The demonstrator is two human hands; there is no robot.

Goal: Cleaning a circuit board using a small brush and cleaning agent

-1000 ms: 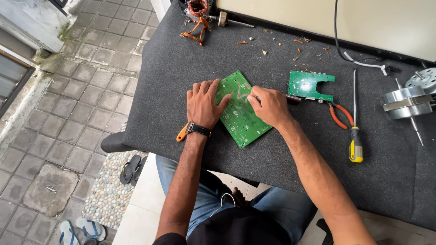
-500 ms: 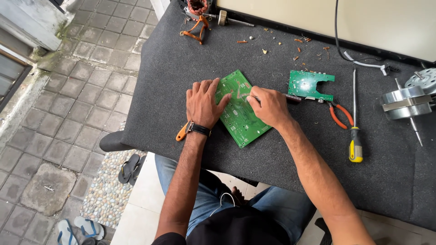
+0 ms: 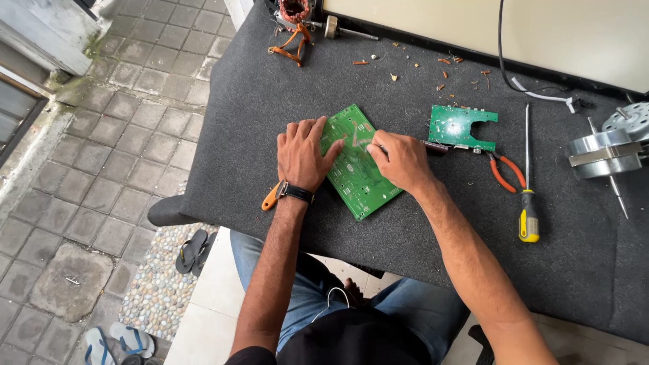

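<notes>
2 hands work over 1 large green circuit board (image 3: 358,165) lying flat on the dark grey felt-covered counter (image 3: 419,270), turned diamond-wise, just in front of you at the near-middle of the counter. Your left hand (image 3: 302,154) lies palm-down on the board's left edge, fingers (image 3: 318,128) spread flat and pressing, nothing gripped; a dark watch sits on that wrist. An orange tool handle (image 3: 270,198) pokes out from under the wrist. Your right hand (image 3: 402,160) rests on the board's right half, fingers curled in tight around something slim near the board's middle; what it pinches is too small to make out.

Right of that hand, touching nothing you hold:
- 1 smaller green circuit board (image 3: 462,127) with a notched top edge, flat on the counter.
- 1 pair of orange-handled pliers (image 3: 506,172), just beside that smaller board.
- 1 long screwdriver (image 3: 527,182) with a yellow and black handle, shaft pointing away from you.
- 1 silver motor part with a shaft (image 3: 604,154), at the far right edge.

Far side of the counter: a copper-wound coil with orange leads (image 3: 292,27), scattered wire scraps (image 3: 446,71), a black cable (image 3: 503,40) with a white cable tie (image 3: 544,94) near it, all well apart from your hands.

Below the counter's left edge, grey paving stones (image 3: 101,135) and sandals (image 3: 196,250) on a pebbled patch.
</notes>
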